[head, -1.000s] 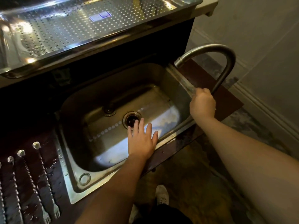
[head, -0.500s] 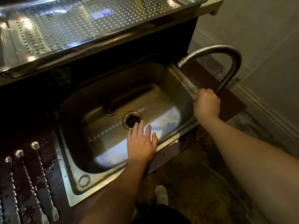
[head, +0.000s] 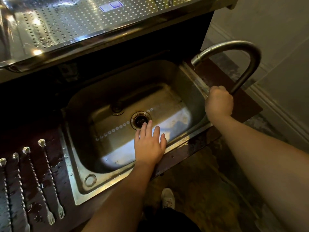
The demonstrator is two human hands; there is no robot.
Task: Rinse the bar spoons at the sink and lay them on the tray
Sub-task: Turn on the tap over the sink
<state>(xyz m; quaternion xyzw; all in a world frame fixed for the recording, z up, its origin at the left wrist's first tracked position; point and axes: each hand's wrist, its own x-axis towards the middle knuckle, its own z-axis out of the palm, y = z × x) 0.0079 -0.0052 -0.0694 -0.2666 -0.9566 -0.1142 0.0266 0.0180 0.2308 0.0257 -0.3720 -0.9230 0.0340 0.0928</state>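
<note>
Several bar spoons (head: 50, 180) with twisted stems and forked ends lie side by side on the wet dark counter at the lower left. The steel sink (head: 80, 190) sits in the middle, its drain (head: 140, 121) bare and no water running. My left hand (head: 148, 144) rests flat on the sink's near rim, fingers spread and holding nothing. My right hand (head: 218, 102) is closed around the base of the curved tap (head: 247, 52) at the sink's right side. A perforated steel tray (head: 66, 25) stands on the raised shelf behind the sink.
A pale wall and skirting board (head: 275, 101) run along the right. Below the counter edge I see the floor and my white shoe (head: 168, 198). Water drops spot the counter between the spoons and the sink.
The view has drifted slightly, shifting the sink and tap rightward in the frame. Both hands keep their places: left on the rim, right at the tap base.
</note>
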